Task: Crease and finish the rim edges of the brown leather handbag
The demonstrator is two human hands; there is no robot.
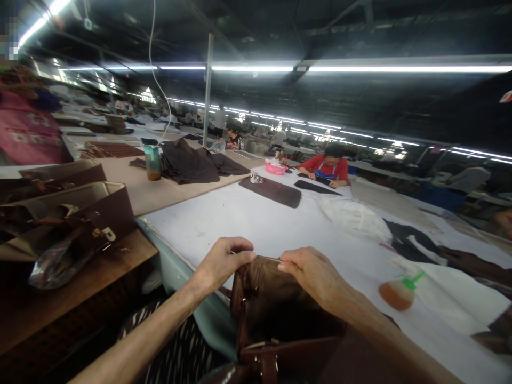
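A dark brown leather handbag (pixel 294 349) stands open at the front edge of the white table, its brown lining (pixel 276 290) showing. My left hand (pixel 224 264) pinches the left part of the bag's far rim between thumb and fingers. A little to the right, my right hand (pixel 310 272) pinches the same rim, and a short stretch of edge runs between the two. Strap fittings show on the bag's near side. The bottom of its inside is too dark to make out.
More brown handbags (pixel 104 208) stand on a wooden surface at left. On the tables are a jar of brown liquid (pixel 152 162), dark fabric (pixel 184 160), a brown panel (pixel 272 192), a pink basket (pixel 276 168) and a green-topped bottle (pixel 398 293). A person in red (pixel 338 168) works across the table.
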